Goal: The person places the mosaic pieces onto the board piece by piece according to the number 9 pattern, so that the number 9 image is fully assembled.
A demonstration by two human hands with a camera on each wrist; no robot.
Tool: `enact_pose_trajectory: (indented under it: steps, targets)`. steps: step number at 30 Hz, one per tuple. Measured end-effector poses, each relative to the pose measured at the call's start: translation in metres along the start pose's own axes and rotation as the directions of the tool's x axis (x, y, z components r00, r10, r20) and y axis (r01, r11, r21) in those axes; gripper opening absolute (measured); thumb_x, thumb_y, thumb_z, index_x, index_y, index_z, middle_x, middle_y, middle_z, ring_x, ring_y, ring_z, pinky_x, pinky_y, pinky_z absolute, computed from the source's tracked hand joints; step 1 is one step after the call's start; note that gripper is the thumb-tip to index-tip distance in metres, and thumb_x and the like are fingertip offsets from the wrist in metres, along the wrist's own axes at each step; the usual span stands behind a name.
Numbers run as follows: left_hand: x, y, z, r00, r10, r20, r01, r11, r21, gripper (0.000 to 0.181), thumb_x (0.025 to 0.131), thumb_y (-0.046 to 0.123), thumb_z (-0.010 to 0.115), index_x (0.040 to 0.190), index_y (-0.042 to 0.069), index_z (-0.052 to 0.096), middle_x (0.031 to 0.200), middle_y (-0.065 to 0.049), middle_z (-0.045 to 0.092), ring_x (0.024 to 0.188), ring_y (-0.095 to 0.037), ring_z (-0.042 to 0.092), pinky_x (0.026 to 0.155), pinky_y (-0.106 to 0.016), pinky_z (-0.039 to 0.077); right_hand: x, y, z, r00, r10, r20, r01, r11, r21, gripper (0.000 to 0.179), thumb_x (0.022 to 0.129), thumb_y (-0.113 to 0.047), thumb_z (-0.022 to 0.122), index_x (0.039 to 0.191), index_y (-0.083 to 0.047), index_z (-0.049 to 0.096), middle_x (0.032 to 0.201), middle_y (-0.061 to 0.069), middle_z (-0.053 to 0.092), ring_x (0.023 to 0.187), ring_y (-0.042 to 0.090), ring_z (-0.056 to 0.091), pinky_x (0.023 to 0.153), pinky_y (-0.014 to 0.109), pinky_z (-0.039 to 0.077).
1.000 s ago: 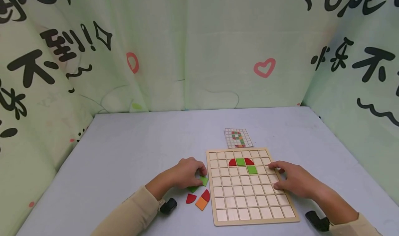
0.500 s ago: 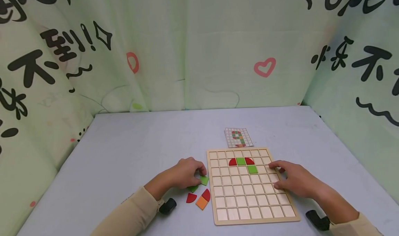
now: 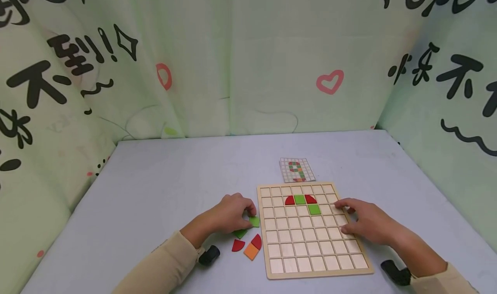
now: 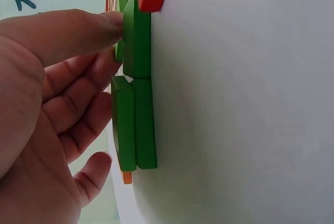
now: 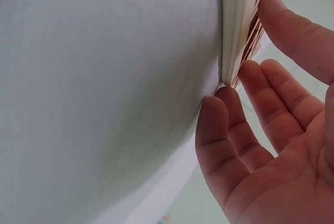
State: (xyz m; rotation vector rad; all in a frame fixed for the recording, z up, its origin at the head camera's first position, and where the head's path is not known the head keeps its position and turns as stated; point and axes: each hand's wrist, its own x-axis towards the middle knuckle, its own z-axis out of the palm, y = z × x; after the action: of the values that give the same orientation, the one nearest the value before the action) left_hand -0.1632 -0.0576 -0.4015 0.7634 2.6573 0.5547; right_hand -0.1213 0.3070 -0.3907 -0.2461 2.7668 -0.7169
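Note:
Beside the left edge of a wooden grid board point(image 3: 295, 246), my left hand point(image 3: 233, 212) pinches a green square tile point(image 3: 254, 221) between thumb and fingertips. The left wrist view shows more green tiles point(image 4: 146, 125) lying close under these fingers, some stacked. My right hand point(image 3: 366, 223) rests on the board's right edge, thumb and fingertips spread along the frame, fingers loosely bent. On the board, a red quarter-circle point(image 3: 289, 200), a green square point(image 3: 299, 199) and another red quarter-circle point(image 3: 310, 198) form a row. Another green square point(image 3: 314, 209) sits below the right one.
Loose on the table near the board's left edge lie an orange square point(image 3: 251, 251) and two red quarter-circles, one point(image 3: 256, 241) touching the orange piece. A gridded pattern card point(image 3: 297, 170) lies behind the board. Printed curtains point(image 3: 272, 61) surround the table.
The pinched green tile has turned slightly and shifted a little away from the red pieces. Both hands stay in nearly the same place; the head view has tilted slightly.

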Motion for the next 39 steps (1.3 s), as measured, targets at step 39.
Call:
enact_pose_trajectory:
  steps: [39]
  targets:
    - [0.009,0.017,-0.007,0.998,0.034,-0.050,-0.034,0.999,0.005,0.012,0.087,0.025,0.079,0.093,0.025,0.069,0.091,0.012,0.059,0.096,-0.012,0.048,0.073,-0.026,0.045,-0.002,-0.002,-0.001,1.000,-0.006,-0.005,0.006,1.000,0.009,0.061,0.081,-0.021,0.082,0.134,-0.005,0.056,0.122,0.013,0.060,0.108,0.035,0.054,0.085,0.051,0.045]
